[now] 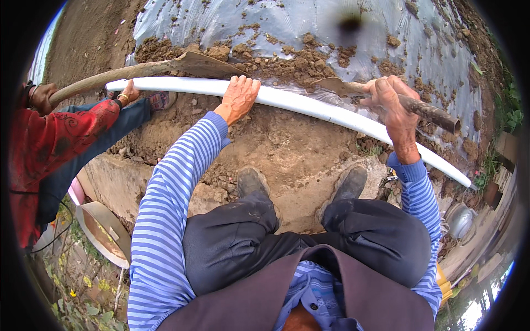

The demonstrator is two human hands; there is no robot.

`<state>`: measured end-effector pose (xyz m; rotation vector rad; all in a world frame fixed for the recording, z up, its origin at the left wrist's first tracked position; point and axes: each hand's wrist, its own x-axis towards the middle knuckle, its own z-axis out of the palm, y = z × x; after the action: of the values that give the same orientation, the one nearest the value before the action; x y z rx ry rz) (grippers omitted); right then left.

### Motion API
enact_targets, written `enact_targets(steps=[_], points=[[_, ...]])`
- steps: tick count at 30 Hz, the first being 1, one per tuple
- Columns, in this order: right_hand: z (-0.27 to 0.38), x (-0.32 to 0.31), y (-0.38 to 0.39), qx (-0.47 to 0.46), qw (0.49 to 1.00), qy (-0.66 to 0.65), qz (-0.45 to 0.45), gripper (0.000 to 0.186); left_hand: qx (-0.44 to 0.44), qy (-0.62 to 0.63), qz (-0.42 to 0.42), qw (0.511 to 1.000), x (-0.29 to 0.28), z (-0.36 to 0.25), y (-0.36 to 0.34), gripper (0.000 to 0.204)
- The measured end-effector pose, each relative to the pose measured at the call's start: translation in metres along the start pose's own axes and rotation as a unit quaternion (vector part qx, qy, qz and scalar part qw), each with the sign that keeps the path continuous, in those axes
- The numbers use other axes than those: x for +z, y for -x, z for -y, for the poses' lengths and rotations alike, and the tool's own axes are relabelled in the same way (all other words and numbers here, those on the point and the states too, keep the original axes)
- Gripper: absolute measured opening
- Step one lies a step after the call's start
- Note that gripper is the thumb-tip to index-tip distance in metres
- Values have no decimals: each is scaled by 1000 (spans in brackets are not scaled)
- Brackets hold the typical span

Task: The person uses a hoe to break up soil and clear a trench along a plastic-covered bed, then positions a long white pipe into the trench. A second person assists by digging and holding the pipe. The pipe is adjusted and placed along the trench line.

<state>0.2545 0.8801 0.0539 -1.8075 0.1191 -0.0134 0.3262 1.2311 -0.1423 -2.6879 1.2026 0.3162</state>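
Head view: our left hand [238, 98] curls its fingers over the white tube [320, 112], beside the plastic sheet [287, 22]; our right hand [396, 107] wraps its fingers round a shovel [429, 110]; we're probably steadying the tube; next calls for level handling.

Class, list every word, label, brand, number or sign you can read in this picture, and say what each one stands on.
There are none that can be read.
White tube in the left hand: no lettering visible.
Tool handle in the right hand: none visible.
Co-worker's red sleeve: dark patterning, no readable words.
Pale patch on the round container: too small to tell.
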Motion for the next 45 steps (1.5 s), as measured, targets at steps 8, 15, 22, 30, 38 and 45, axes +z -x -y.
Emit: enact_targets(steps=[8,15,22,30,38,45], points=[[-9,69,-7,-5,995,50,88,40,-17,-5,-26,999,-2,-11,9,15],[-8,53,-43,50,990,26,127,43,-33,74,-105,991,-11,-13,25,30],[11,59,-38,-28,993,32,114,43,-68,111,-138,982,-8,-17,31,37],[-12,82,-28,-16,989,45,142,41,-67,126,-173,974,-11,-18,42,41],[-4,95,-30,23,981,106,163,39,-92,170,-169,967,-11,-17,49,43],[-34,97,-14,-33,985,70,152,28,-101,190,-152,965,-15,-19,51,47]])
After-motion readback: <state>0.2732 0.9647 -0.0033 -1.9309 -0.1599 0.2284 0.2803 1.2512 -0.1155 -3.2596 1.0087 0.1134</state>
